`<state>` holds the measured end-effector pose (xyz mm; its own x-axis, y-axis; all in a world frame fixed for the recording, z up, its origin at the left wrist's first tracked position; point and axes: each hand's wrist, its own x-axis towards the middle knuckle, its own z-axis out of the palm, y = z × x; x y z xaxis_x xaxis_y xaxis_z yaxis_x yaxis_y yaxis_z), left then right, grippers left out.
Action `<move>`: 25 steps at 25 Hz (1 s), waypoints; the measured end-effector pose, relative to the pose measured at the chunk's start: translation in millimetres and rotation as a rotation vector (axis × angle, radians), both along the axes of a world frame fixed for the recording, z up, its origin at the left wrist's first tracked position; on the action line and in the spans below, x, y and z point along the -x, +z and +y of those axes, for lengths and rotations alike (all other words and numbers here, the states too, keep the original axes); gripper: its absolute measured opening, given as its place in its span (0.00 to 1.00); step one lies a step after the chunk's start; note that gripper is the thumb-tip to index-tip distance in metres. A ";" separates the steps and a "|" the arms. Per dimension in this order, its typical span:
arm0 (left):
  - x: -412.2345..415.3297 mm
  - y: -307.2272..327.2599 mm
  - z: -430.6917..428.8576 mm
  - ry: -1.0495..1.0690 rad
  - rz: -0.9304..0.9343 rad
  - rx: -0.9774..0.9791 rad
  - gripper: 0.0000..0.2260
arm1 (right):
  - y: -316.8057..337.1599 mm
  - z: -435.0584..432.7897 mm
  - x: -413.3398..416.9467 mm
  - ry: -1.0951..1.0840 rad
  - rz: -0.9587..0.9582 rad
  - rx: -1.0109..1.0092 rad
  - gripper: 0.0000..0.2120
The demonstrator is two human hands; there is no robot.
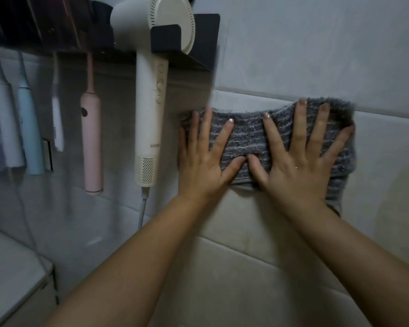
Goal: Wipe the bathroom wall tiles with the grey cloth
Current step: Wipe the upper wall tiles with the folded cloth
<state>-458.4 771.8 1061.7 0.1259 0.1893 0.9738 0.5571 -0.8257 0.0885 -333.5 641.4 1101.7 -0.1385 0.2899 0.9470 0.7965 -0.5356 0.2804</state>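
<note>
The grey striped cloth (248,135) lies spread flat against the pale wall tiles (305,48), just below a grout line. My left hand (203,159) presses its left end with fingers splayed. On the cloth's right half my right hand (302,156) lies flat too, fingers spread, a ring on one finger. The two thumbs nearly touch at the cloth's lower middle. A flap of cloth hangs down below my right palm.
A white hair dryer (151,90) hangs in a black wall bracket (187,38) right beside my left hand, its cord trailing down. Further left hang a pink toothbrush (91,128) and several other electric toothbrushes. A white surface (12,279) sits at lower left.
</note>
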 end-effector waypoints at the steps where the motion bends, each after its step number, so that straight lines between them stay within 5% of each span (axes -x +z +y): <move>1: 0.5 -3.0 2.0 0.004 -0.022 0.009 0.29 | -2.8 3.8 3.6 0.005 -0.001 0.013 0.31; 9: 9.5 -131.5 3.3 0.058 -0.010 0.057 0.28 | -112.7 1.2 3.4 0.032 -0.186 0.284 0.31; 15: -24.4 -168.0 -36.1 0.029 0.062 0.009 0.31 | -156.0 -45.4 -31.4 0.014 -0.114 0.279 0.30; 25: -45.7 14.3 -48.7 0.009 0.007 -0.116 0.30 | -17.6 -47.4 -47.7 -0.049 -0.014 -0.039 0.30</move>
<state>-412.7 723.1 1076.0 0.1315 0.0767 0.9883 0.5650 -0.8250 -0.0111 -285.8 594.0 1084.1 -0.1382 0.2595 0.9558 0.7650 -0.5849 0.2695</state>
